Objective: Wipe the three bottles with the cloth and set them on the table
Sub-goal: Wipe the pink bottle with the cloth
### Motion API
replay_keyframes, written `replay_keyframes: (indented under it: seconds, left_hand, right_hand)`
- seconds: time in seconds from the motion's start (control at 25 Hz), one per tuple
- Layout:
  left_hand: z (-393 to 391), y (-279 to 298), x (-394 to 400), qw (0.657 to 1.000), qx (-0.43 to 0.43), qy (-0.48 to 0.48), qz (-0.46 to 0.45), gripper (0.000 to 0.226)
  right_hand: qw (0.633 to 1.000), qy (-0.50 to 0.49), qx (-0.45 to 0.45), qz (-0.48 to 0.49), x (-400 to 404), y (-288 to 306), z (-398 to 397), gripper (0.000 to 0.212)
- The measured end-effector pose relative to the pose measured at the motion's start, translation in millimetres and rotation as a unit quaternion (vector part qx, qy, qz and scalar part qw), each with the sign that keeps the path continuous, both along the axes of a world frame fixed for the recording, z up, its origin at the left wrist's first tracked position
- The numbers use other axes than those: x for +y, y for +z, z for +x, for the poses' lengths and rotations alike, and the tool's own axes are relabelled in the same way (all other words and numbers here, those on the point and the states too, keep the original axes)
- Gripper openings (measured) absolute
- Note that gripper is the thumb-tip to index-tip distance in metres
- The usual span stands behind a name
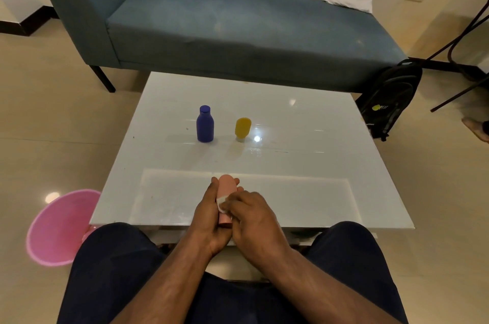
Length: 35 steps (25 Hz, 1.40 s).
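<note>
Pink bottle (227,188) sits in my left hand (209,214), fingers curled round it. My right hand (250,215) pinches a white cloth (221,202) against it (no label I can read). Blue bottle (205,124) and yellow bottle (242,128) stand on the table (317,138).

Glossy white table (304,138), blue bottle (205,124) and yellow bottle (242,128) upright, side by side.

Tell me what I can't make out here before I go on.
- Head view: pink bottle middle, wrapped by left hand.
- Cloth: only a white scrap shows under right hand.
- Yellow bottle label: too small.
- Pink basin: partly behind table.
</note>
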<state>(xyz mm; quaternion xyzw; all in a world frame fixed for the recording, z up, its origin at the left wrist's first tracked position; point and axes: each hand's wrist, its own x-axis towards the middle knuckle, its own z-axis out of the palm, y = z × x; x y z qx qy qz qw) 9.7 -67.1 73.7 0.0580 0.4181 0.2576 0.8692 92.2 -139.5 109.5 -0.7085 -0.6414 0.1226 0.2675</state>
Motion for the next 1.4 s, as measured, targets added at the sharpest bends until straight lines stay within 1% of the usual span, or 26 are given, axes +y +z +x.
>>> replay_keyframes:
  seconds: [0.08,0.2,0.28,0.36,0.44,0.48,0.56,0.64,0.72,0.8,0.88,0.92,1.0,1.08,1.12,1.2,1.28,1.4]
  left_hand:
    - [0.3,-0.6,0.6,1.000,0.009,-0.007,0.011,0.063]
    - [5.4,5.0,-3.8,0.997,0.051,-0.033,0.042,0.055]
    - [6.3,9.3,-5.8,0.994,0.083,-0.037,0.066,0.051]
    - [5.8,12.7,-5.8,0.991,0.100,-0.040,0.086,0.048]
    - [5.4,12.4,-4.7,0.987,0.117,-0.031,0.110,0.042]
    - [5.9,11.4,-4.1,0.985,0.122,-0.024,0.117,0.039]
    - [6.5,10.4,-3.1,0.984,0.125,-0.024,0.128,0.035]
    - [7.1,8.5,-4.3,0.978,0.134,-0.053,0.148,0.035]
    - [7.4,7.9,-6.8,0.971,0.145,-0.083,0.173,0.036]
    - [5.9,10.1,-7.4,0.972,0.142,-0.082,0.171,0.039]
    - [3.8,14.7,-5.7,0.979,0.129,-0.057,0.145,0.039]
    - [2.9,16.2,-4.0,0.984,0.119,-0.041,0.130,0.037]
    - [2.5,16.2,-1.9,0.988,0.099,-0.025,0.113,0.035]
    - [2.4,15.0,-3.1,0.989,0.081,-0.042,0.115,0.034]
    - [2.1,14.0,-4.1,0.990,0.072,-0.053,0.111,0.036]
    - [0.7,13.6,-5.3,0.990,0.058,-0.075,0.100,0.043]
    - [0.7,14.2,-6.5,0.990,0.050,-0.090,0.092,0.047]
    - [1.7,14.5,-5.5,0.992,0.030,-0.094,0.081,0.054]
  right_hand:
    - [1.000,0.010,0.003,0.011,-7.1,1.7,3.0,0.028]
    - [0.999,-0.044,0.014,0.005,11.6,3.1,24.1,0.027]
    - [0.995,-0.088,0.051,0.001,27.4,8.2,38.2,0.023]
    - [0.988,-0.116,0.104,0.004,33.6,12.6,43.7,0.025]
    - [0.978,-0.137,0.158,-0.006,28.2,14.2,41.3,0.025]
    - [0.975,-0.141,0.171,-0.006,22.0,13.3,38.5,0.023]
    - [0.975,-0.140,0.171,0.009,10.0,10.5,33.3,0.022]
    - [0.975,-0.146,0.167,0.013,11.6,10.6,38.0,0.023]
    - [0.973,-0.147,0.171,-0.042,24.8,15.2,50.7,0.025]
    - [0.958,-0.135,0.226,-0.109,36.0,21.9,60.2,0.027]
    - [0.937,-0.137,0.300,-0.116,34.6,24.6,58.7,0.025]
    - [0.937,-0.140,0.305,-0.096,30.1,24.3,54.9,0.024]
    - [0.956,-0.139,0.254,-0.051,19.8,23.7,44.6,0.023]
    - [0.965,-0.140,0.218,-0.024,21.7,24.9,43.1,0.024]
    - [0.966,-0.138,0.215,-0.033,26.6,25.4,46.1,0.025]
    - [0.961,-0.129,0.231,-0.082,35.5,24.5,52.1,0.027]
    - [0.947,-0.127,0.269,-0.119,36.1,20.3,52.9,0.027]
    - [0.934,-0.132,0.314,-0.106,31.7,19.3,49.1,0.029]
